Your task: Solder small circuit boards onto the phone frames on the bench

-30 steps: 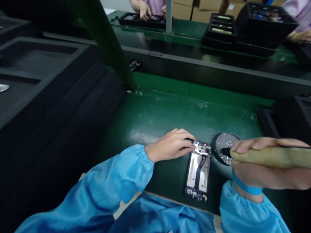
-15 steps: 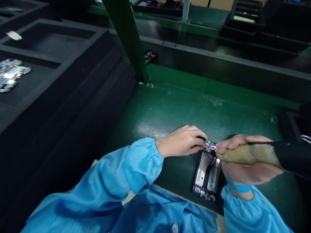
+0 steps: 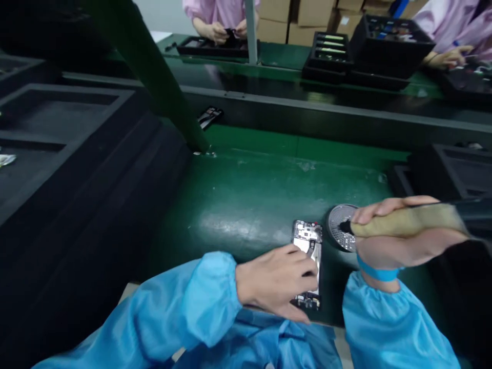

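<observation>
A smartphone with its back off (image 3: 307, 232) lies on the green bench, circuit board and metal plate showing. Across its lower half rests my left hand (image 3: 279, 279), fingers stretched and thumb apart near the bottom end. It covers part of the phone. My right hand (image 3: 407, 251) is closed around an electric screwdriver (image 3: 407, 221) wrapped in yellowish tape. The screwdriver's dark tip reaches over a round metal screw dish (image 3: 339, 237) to the right of the phone. What lies at the very tip is too small to make out.
Tall black foam trays (image 3: 126, 169) flank the left side, and more black trays (image 3: 457, 166) stand at right. A green post (image 3: 165, 82) rises at the back, with another phone part (image 3: 210, 117) beside it. Across the bench, two people in pink sleeves handle parts.
My left hand has gone from the phone's top end to its lower half. The screwdriver tip has left the phone and is over the round dish. The camera view has shifted.
</observation>
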Demonstrator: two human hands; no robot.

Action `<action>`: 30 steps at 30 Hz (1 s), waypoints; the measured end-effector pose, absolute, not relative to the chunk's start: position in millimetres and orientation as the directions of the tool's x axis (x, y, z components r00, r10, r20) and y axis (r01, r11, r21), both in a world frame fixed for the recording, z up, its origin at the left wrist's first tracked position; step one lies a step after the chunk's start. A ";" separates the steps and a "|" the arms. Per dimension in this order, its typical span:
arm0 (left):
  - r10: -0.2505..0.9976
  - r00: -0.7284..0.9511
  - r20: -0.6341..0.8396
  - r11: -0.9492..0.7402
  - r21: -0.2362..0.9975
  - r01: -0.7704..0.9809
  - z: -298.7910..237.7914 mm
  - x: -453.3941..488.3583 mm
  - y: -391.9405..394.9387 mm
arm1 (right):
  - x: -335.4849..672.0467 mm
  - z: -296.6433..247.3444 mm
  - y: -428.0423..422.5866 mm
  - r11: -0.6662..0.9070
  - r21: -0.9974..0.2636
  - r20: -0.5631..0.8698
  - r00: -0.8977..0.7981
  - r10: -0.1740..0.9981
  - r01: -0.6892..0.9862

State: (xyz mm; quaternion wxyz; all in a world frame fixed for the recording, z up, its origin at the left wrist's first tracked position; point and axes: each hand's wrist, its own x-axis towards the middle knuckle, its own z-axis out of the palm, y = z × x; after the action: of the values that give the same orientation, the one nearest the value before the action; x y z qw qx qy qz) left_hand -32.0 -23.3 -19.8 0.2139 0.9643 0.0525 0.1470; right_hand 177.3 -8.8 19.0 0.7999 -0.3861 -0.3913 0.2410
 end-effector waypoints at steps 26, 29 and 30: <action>0.781 0.551 0.294 -0.624 0.336 0.705 -52.2 19.3 160.5 | 204.2 -2.0 5.2 0.539 -0.836 0.446 0.698 0.561 0.101; 0.821 0.461 0.336 -0.562 0.336 0.756 -50.9 -7.2 182.9 | 202.6 -4.3 4.3 0.523 -0.849 0.427 0.689 0.586 0.081; 0.842 0.420 0.338 -0.524 0.329 0.786 -50.1 -19.6 192.7 | 202.4 -4.3 3.7 0.533 -0.843 0.428 0.689 0.585 0.072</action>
State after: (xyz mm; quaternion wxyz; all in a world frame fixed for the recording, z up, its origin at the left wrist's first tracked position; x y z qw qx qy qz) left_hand -19.6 192.7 -50.1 0.0600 0.8405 0.4843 0.2354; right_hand 202.4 3.7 -4.3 0.7978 -0.4560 -0.3603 0.1605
